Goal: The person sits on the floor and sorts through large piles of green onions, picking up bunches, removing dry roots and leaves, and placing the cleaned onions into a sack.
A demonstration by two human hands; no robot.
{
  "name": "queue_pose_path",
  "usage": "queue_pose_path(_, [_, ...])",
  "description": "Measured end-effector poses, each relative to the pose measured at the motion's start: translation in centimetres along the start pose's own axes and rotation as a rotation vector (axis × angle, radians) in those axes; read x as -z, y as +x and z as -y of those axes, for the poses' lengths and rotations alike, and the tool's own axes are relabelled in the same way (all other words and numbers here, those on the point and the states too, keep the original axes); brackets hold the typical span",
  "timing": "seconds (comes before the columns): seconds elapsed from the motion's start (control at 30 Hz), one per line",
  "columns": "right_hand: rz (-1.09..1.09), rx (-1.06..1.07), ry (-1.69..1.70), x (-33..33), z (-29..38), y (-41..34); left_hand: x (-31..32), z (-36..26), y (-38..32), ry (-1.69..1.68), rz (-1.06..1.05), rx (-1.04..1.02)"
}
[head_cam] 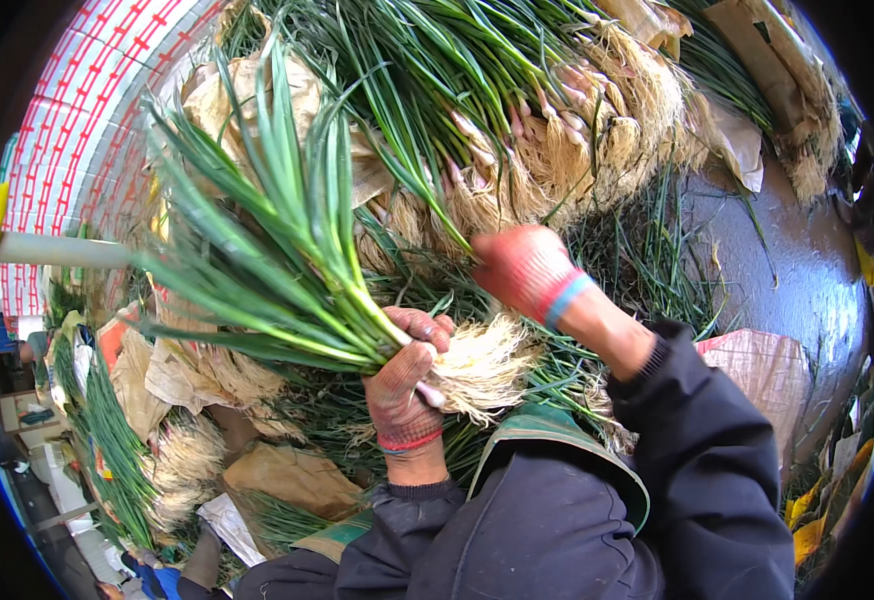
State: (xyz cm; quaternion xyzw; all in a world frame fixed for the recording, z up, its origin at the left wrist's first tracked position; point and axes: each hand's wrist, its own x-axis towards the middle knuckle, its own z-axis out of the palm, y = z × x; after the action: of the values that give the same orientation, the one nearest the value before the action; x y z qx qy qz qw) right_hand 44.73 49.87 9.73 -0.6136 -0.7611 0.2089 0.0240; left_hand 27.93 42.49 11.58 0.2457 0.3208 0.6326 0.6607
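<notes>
My left hand (407,390), in a stained knit glove, is closed around a bunch of green garlic (332,292). The bunch's leaves fan to the upper left, and its pale roots (486,367) spread to the right of my fist. A small white-pink bulb (429,394) shows just beyond my fingers. My right hand (523,270), in a red-stained glove with a blue cuff, grips the lower end of a single green garlic stalk (437,206). Its root end is hidden by the hand. Loose leaves (557,367) lie under both hands.
A large heap of green garlic (474,90) lies ahead, roots toward me. More bundles (118,442) and brown paper (291,476) are at left, near a pole (69,250). Wet floor (782,255) shows at right. Part of a person in blue (156,577) is lower left.
</notes>
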Motion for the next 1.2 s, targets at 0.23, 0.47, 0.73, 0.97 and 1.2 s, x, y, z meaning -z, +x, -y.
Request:
queue_pose_path(0.23, [0.354,0.288,-0.134,2.1,-3.1,-2.1,-0.8,-1.0,0.1,0.132,-0.065,-0.075])
queue_pose_path(0.47, [-0.365,-0.204,0.075,6.9,-2.7,7.1,-2.4,0.7,0.4,0.152,-0.175,0.022])
queue_pose_path(0.73, [-0.388,0.226,0.021,2.1,0.4,-5.8,-3.0,3.7,0.1,0.237,-0.315,0.181])
queue_pose_path(0.97, [-0.528,0.121,0.447,2.4,-2.0,-5.2,-1.5,3.0,-0.3,0.102,-0.266,0.303])
queue_pose_path(1.2, [-0.519,-0.131,0.198,5.3,-4.1,5.7,-0.5,1.6,-0.5,-0.011,-0.054,0.150])
